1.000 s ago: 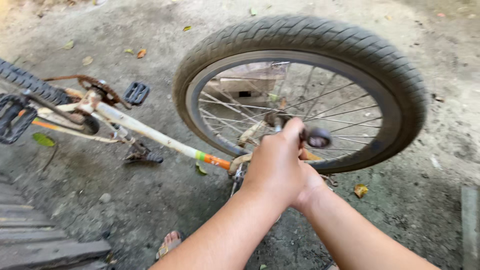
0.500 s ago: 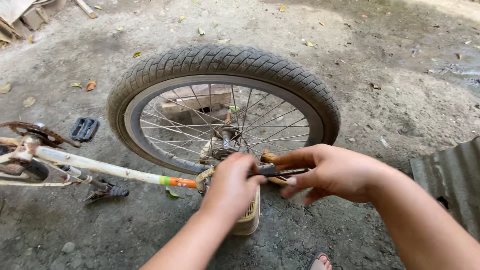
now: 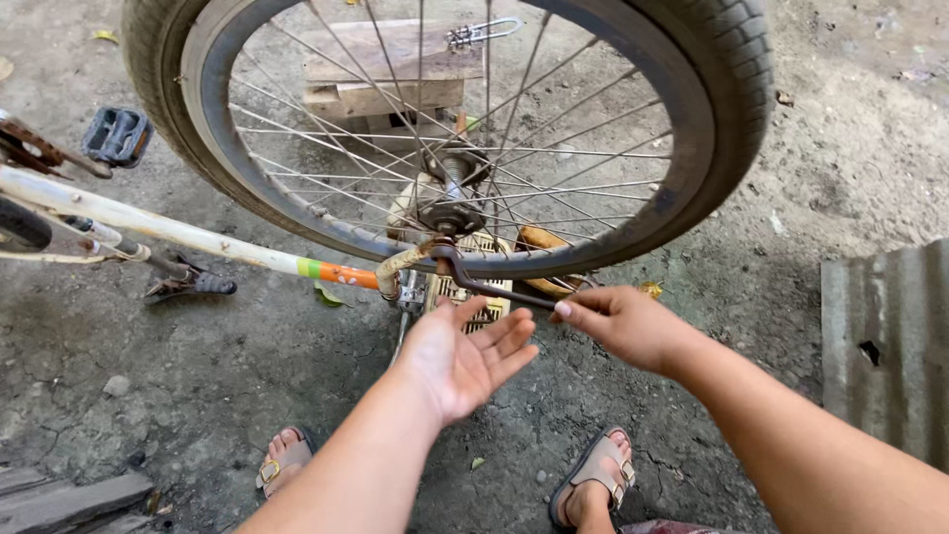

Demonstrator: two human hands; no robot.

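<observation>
Your bike (image 3: 148, 229) lies upturned on the concrete floor (image 3: 850, 148), its wheel (image 3: 465, 129) filling the far half of the view. A dark wrench (image 3: 474, 282) hooks onto the axle nut at the hub (image 3: 445, 203), its handle running near and right. Your right hand (image 3: 618, 321) pinches the handle's end between fingertips and thumb. Your left hand (image 3: 465, 356) is released, palm up, just below the wrench and apart from it. A wooden block (image 3: 390, 74) sits behind the spokes, and a corrugated sheet (image 3: 890, 346) lies on the right. You appear to be turning the axle nut; the next move likely calls for a firmer grip and a steady pull on the handle.
</observation>
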